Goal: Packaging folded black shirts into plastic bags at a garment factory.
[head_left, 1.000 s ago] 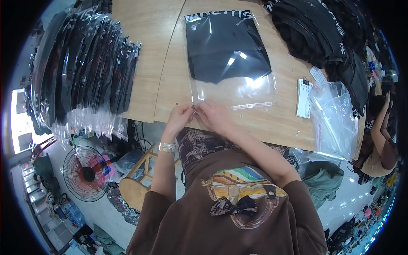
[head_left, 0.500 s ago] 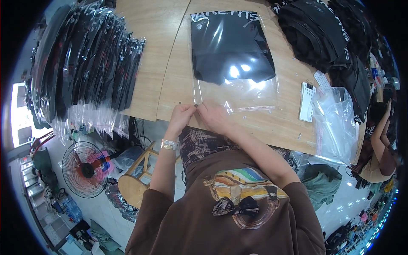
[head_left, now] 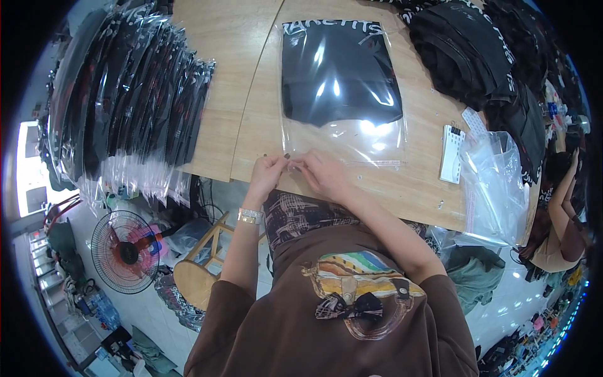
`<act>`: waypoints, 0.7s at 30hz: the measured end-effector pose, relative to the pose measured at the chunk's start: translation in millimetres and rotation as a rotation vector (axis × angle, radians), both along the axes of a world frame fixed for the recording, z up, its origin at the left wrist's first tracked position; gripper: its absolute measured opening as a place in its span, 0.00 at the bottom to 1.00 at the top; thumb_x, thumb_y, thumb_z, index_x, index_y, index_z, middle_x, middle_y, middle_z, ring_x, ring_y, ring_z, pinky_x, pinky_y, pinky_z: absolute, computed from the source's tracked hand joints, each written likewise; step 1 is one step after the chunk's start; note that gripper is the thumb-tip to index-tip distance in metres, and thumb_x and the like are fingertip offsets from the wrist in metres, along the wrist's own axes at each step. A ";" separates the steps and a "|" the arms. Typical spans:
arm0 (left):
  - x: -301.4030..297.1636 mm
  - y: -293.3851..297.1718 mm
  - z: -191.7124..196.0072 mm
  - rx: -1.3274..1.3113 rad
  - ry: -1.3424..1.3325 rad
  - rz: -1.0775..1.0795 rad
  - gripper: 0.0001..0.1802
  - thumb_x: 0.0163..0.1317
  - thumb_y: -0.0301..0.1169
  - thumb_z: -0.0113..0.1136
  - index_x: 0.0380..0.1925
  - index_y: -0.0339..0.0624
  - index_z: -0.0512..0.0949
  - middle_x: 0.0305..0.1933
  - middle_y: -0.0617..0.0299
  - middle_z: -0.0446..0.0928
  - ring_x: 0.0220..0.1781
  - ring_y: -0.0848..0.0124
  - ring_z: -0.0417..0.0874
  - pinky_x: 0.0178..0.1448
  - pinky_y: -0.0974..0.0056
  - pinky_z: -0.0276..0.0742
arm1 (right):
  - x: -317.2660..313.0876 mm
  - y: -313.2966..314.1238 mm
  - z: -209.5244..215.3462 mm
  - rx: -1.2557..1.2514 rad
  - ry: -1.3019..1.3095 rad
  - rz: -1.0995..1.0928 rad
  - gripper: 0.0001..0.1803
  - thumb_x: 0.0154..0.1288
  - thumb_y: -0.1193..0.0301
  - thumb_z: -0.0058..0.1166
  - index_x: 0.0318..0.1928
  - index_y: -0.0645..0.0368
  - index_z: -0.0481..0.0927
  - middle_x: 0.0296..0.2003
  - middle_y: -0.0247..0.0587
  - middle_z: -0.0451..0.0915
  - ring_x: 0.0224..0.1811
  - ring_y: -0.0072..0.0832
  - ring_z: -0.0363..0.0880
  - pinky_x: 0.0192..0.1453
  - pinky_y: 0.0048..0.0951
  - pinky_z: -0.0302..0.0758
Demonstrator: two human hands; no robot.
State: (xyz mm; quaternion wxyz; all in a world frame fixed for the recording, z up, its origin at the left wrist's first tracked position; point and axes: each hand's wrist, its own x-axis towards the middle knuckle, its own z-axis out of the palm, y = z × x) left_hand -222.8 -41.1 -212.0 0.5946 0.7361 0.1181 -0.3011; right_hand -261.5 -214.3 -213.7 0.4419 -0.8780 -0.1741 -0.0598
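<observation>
A folded black garment (head_left: 339, 75) with white lettering along its far edge lies inside a see-through plastic bag (head_left: 352, 141) on the table. Both my hands meet at the bag's near left corner. With thumb and fingers pinched, my left hand (head_left: 269, 174) grips that corner. Close against it, my right hand (head_left: 323, 174) pinches the same corner, fingers bent. A bit of film shows between the fingertips; its exact edge is too small to make out.
Many bagged black garments (head_left: 132, 94) stand packed at the left of the wooden table (head_left: 251, 125). Unbagged black garments (head_left: 465, 56) are piled at the far right. Nearer lie a label pad (head_left: 452, 154) and empty plastic bags (head_left: 495, 188). A fan (head_left: 127, 251) and a wooden stool (head_left: 195, 279) stand below left.
The bagged garment has shifted slightly left and toward me. My right fingers have lifted and opened a little at the corner, while my left hand has barely moved.
</observation>
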 end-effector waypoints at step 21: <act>-9.5 14.1 4.2 -0.059 -0.004 0.048 0.13 0.62 0.35 0.51 0.23 0.39 0.75 0.14 0.71 0.65 0.14 0.83 0.63 0.17 0.76 0.55 | -116.0 -284.0 65.1 1.353 -0.096 -0.735 0.09 0.64 0.73 0.42 0.39 0.66 0.73 0.39 0.45 0.76 0.46 0.33 0.74 0.56 0.31 0.70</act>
